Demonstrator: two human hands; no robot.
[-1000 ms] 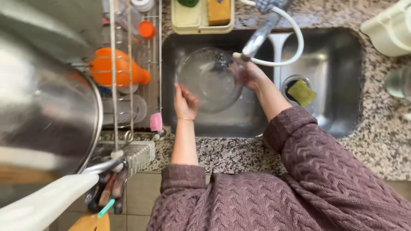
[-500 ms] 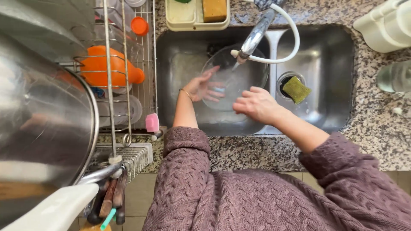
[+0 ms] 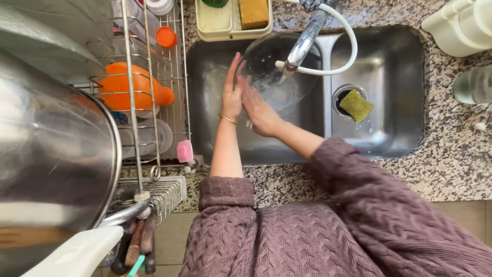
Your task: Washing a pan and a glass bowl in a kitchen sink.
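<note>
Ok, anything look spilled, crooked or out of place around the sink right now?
One thing: a green scrub sponge sits on the drain of the right basin, tilted over the opening rather than in the sponge tray behind the sink. Otherwise nothing stands out: both hands, left hand and right hand, are on the clear glass bowl under the faucet.

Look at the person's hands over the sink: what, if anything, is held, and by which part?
A clear glass bowl under the tap: the left hand lies flat against its left rim, the right hand against its near side.
</note>
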